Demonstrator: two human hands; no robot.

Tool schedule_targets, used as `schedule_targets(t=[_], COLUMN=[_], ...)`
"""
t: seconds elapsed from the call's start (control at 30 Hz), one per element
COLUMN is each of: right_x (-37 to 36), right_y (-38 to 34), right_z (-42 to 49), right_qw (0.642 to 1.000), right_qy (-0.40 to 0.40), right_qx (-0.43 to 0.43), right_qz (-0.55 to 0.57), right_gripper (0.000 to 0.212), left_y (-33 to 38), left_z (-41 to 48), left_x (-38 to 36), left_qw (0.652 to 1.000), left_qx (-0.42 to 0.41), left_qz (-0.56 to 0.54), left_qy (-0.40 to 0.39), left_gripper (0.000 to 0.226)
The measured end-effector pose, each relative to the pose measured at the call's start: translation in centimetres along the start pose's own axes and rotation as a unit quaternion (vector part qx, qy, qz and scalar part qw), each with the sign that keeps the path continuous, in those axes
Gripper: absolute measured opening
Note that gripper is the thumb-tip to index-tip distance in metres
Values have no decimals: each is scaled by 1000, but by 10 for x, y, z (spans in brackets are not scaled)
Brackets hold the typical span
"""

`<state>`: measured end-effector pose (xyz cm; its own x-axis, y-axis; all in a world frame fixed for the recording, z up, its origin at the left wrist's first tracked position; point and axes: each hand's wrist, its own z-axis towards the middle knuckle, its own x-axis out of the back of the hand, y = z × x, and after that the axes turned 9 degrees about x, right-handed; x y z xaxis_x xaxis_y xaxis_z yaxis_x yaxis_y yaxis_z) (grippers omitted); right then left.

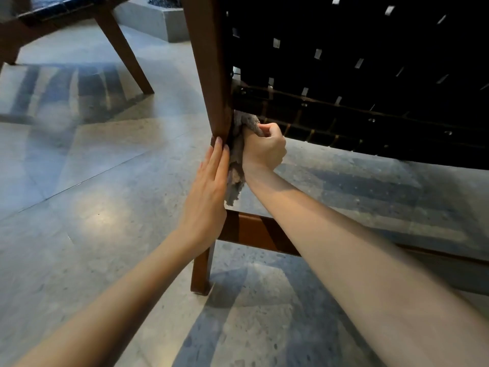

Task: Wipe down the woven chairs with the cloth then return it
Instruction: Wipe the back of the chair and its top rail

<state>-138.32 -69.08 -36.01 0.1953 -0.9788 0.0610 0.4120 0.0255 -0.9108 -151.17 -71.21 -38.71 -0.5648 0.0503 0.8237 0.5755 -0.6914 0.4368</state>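
My right fingers [267,129], clamped on the cloth [234,181], should rub firmly down the chair leg [209,64] my straight left fingers [217,154] brace just beside them.

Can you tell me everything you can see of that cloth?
The cloth is a greyish-beige, fuzzy-looking rag, crumpled into a bunch. The right hand grips its upper part in a fist, against the inner side of the brown wooden chair leg, just under the dark woven seat. Its loose end hangs down between the right wrist and the flat left hand.
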Motion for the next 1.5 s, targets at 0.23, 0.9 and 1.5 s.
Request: schedule_targets(t=[0.23, 0.9, 1.5], right_x=[23, 204, 364], right_y=[-4, 51, 83], right_z=[10, 97, 174], right_qw=[998, 995, 953], right_qy=[28, 67, 265], right_qx=[-56, -59, -124], right_qz=[10, -35, -81], right_gripper=[10, 16, 22], left_y=[17, 163, 228], left_z=[-8, -17, -25], left_x=[-4, -81, -137], left_qw=[999, 979, 961], left_qx=[-15, -40, -109], left_qz=[27, -21, -65], left_qy=[-30, -200, -246], left_gripper=[80, 58, 44])
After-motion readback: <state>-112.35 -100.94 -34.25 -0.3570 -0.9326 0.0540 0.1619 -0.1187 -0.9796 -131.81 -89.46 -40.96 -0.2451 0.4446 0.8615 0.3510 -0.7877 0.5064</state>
